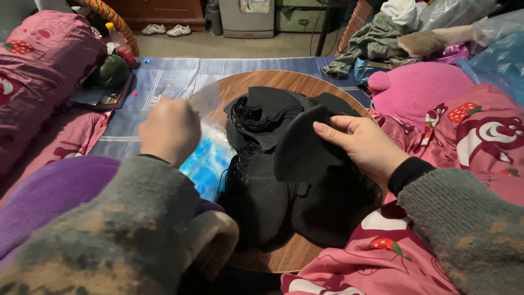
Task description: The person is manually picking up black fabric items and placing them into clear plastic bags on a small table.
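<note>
Right hand (363,145) pinches a curved black fabric piece (303,150), thumb on top, fingers under, just above the heap of black pieces (273,191) on the round wooden counter (240,87). Left hand (169,131) hovers left of that heap, curled into a fist; what its grip holds, I cannot tell.

Floor: grey, bare, top of frame, with white sneakers (166,29) upper left.
Furniture: dark wooden cabinet (164,10) top centre-left.
Bedding: pink blanket (480,136) at right; striped blue mat (164,82) centre.
</note>
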